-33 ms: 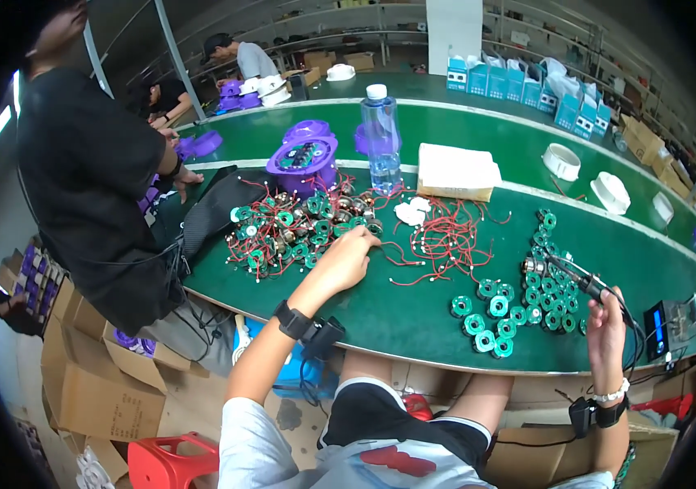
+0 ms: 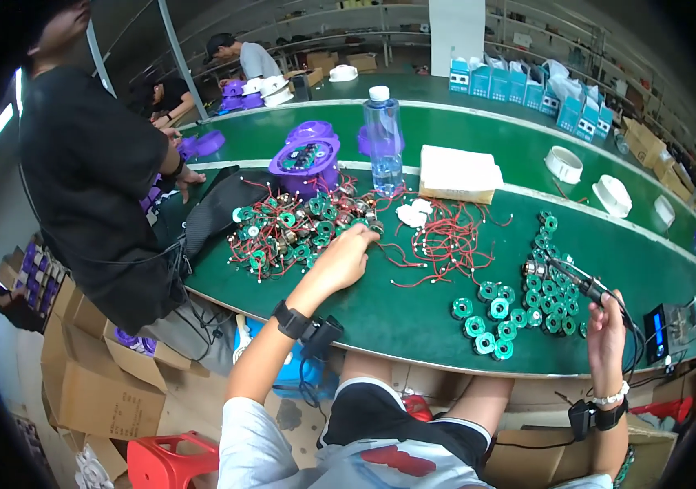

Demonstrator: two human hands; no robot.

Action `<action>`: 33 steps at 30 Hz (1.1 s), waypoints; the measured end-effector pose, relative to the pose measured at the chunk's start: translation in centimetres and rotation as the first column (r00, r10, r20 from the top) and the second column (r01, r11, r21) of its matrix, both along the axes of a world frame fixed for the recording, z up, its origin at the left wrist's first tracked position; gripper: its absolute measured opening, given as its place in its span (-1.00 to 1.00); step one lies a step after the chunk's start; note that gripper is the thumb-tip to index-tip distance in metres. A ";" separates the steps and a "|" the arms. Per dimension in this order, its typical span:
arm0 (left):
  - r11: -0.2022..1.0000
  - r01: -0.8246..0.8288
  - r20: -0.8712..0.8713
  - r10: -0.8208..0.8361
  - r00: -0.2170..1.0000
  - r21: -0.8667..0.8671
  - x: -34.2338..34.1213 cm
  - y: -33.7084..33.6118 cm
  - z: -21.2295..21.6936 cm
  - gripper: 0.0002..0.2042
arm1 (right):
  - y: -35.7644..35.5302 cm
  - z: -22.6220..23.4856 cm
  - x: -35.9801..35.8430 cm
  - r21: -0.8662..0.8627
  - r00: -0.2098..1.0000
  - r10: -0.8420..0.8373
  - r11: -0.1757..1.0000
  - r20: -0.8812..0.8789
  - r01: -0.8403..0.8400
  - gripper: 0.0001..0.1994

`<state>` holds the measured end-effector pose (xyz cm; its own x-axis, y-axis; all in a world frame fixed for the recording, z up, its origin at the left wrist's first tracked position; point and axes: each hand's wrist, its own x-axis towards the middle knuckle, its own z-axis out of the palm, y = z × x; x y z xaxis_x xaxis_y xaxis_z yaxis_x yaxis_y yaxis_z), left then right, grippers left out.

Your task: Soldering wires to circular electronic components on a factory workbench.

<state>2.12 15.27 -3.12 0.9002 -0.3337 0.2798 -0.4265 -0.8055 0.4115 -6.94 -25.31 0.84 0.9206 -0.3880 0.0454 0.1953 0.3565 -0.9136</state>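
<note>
My left hand (image 2: 345, 259) is at the right edge of a heap of small round motors with green circuit boards (image 2: 315, 230) and red wires. Its fingers are drawn together against the heap; what they pinch, if anything, is hidden. In my right hand (image 2: 605, 330) is a soldering iron (image 2: 591, 287) with a dark handle and cable, its tip end pointing up and left over a spread of round green-board parts (image 2: 534, 297). A tangle of loose red wires (image 2: 450, 236) lies between my hands, beside a crumpled white wad (image 2: 414, 213).
A water bottle (image 2: 384, 147), a white box (image 2: 459, 173) and a purple housing (image 2: 307, 163) stand behind the parts. At the right edge sits a device with a lit display (image 2: 656, 332). A co-worker in black (image 2: 91, 163) stands at left. A red stool (image 2: 170, 460) is below.
</note>
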 end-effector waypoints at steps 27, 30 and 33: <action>0.989 -0.031 0.143 0.052 0.988 -0.142 8.4 -5.0 6.8 -0.83 | -1.5 0.0 1.0 0.041 1.000 -0.023 0.999 0.007 0.023 -0.82; 0.971 -0.185 0.199 0.153 0.968 0.153 7.5 -5.1 8.6 -0.86 | -1.5 0.1 1.0 0.041 0.999 -0.032 0.999 -0.006 0.032 -0.81; 0.954 -0.246 0.356 0.172 0.918 0.172 8.0 -5.3 9.4 -0.86 | -1.4 0.3 0.7 0.049 1.000 -0.026 0.998 -0.015 0.027 -0.82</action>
<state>10.15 9.98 6.24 0.8218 -0.2320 0.5204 -0.3216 -0.9428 0.0875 -6.19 -26.70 1.14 0.9103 -0.4138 0.0124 0.1923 0.3961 -0.8978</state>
